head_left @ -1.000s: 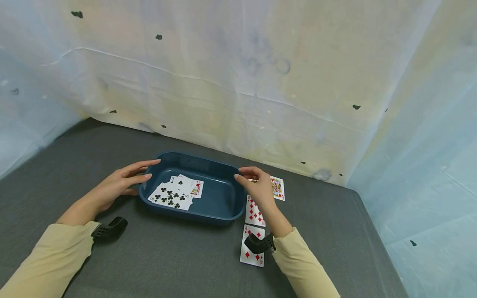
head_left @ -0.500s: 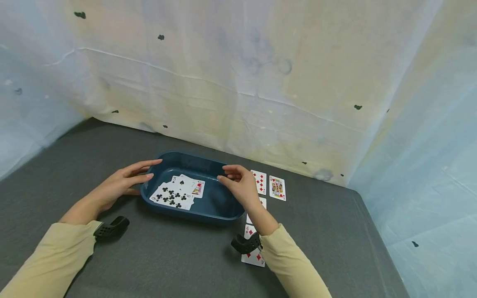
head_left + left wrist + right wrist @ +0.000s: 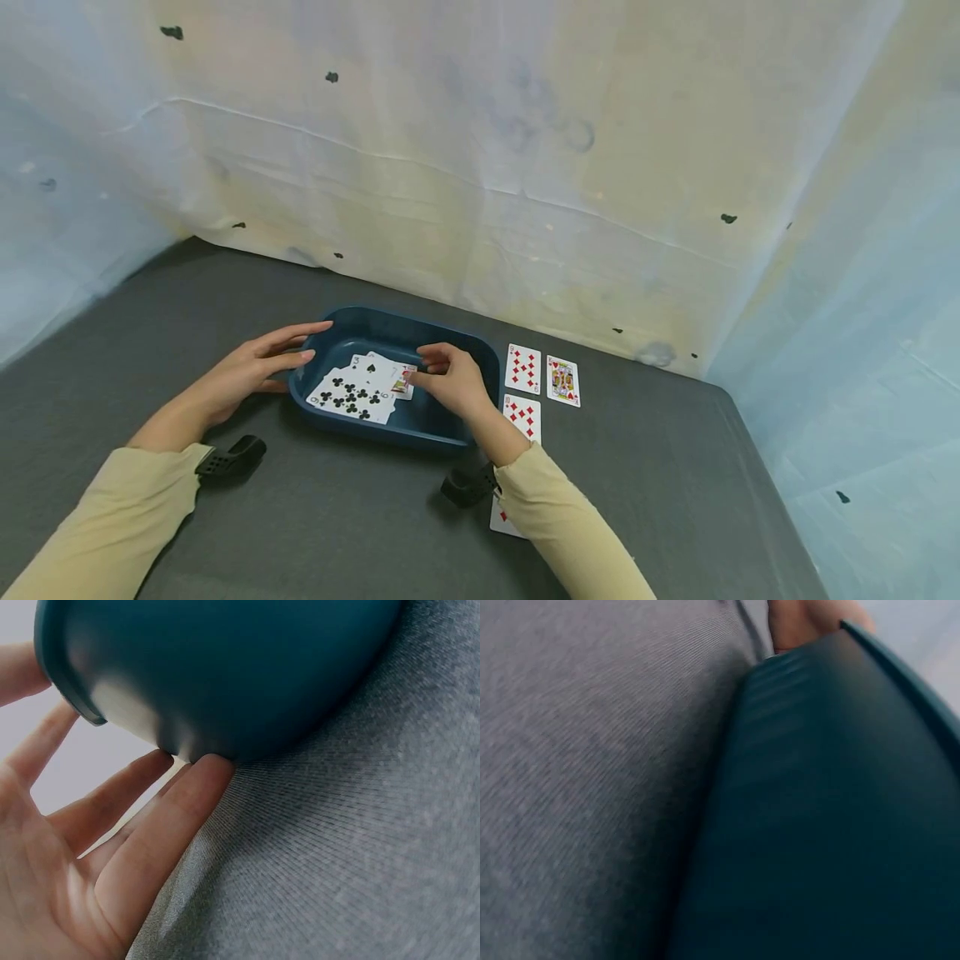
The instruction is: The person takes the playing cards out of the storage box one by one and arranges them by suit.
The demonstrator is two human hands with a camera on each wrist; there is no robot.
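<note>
**Playing cards [image 3: 348,398] in a blue tray [image 3: 390,325], with two hands about it**

Head view: the playing cards lie face up as an overlapping group on the tray floor, toward its left end. A clubs card [image 3: 343,403] is foremost, a spade card [image 3: 367,369] shows behind it, and a picture card [image 3: 401,385] with a red figure projects at the group's right edge. The left hand [image 3: 242,373] is laid against the tray's left end, its fingers nearly straight, touching rather than clenching; the left wrist view shows fingertips against the outer wall. The right hand [image 3: 453,385] reaches over the tray from the right, thumb and fingers gently bent and visibly apart, with nothing seen in its grasp. Its thumb tip overlaps the picture card's edge; whether the two touch cannot be told.

To the right of the tray, on the dark grey cloth [image 3: 352,525], lie further cards: an upper diamonds card [image 3: 522,369], a king-like court card [image 3: 562,381] just beside it, and a middle diamonds card [image 3: 522,415] below, partly covered by the right wrist. A lower red-suited card [image 3: 504,518] is largely hidden by the right sleeve [image 3: 573,521]. Each wrist bears a black device [image 3: 232,458]. Behind hangs a pale, spotted sheet [image 3: 450,125].
</note>
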